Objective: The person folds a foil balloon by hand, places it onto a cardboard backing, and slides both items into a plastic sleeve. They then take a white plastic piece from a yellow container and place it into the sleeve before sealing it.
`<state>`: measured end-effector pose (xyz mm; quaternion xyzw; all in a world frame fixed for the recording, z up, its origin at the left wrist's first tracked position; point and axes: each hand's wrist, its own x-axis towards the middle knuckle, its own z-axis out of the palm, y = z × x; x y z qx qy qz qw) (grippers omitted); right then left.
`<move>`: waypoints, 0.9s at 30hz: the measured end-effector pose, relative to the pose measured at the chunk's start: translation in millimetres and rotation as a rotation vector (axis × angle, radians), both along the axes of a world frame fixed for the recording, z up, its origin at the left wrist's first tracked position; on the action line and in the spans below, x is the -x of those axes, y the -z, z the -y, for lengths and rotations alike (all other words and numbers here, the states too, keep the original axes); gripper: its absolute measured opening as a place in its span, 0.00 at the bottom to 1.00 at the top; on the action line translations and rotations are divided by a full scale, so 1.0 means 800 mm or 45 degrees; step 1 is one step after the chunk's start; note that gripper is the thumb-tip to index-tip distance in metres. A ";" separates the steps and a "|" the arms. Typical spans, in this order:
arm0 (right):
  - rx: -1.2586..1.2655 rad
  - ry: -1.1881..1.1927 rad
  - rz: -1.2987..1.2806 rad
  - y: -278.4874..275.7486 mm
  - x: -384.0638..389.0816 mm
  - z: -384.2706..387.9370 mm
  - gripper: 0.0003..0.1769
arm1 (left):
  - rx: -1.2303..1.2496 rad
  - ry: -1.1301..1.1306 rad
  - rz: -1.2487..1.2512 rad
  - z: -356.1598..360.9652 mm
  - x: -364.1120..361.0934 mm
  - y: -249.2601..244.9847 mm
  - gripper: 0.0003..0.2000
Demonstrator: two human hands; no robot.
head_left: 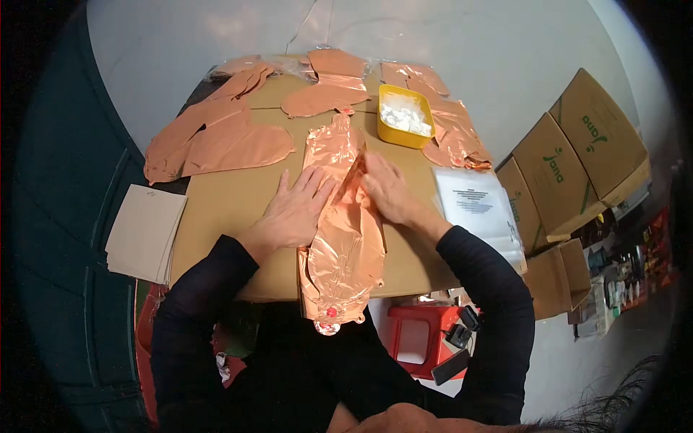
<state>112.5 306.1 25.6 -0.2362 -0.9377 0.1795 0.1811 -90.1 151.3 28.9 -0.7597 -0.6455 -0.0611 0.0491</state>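
Observation:
A shiny copper-coloured foil balloon (350, 245), uninflated and partly folded lengthwise, lies on the cardboard-covered table in front of me. Its lower end hangs over the near edge, where a small red spot shows. My left hand (297, 209) rests flat on the balloon's left side with fingers spread. On the other side, my right hand (390, 189) pinches a raised edge of the foil, its fingers bent. More flat foil balloons lie around: a large one (216, 137) at the left and another (328, 90) at the back.
A yellow tub (406, 137) of white pieces stands beyond my right hand. Printed sheets in clear plastic bags (476, 206) lie at the right edge, beige cards (146, 231) at the left. Cardboard boxes (556, 166) are stacked rightward; a red stool (426, 317) holds dark devices.

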 end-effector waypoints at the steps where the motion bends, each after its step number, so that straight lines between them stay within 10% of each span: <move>1: -0.040 0.064 0.098 0.001 -0.006 -0.009 0.37 | -0.003 -0.001 0.000 0.000 0.000 0.001 0.41; 27: -0.563 -0.317 0.250 -0.011 -0.049 0.103 0.40 | -0.011 0.021 -0.002 0.003 0.000 -0.004 0.36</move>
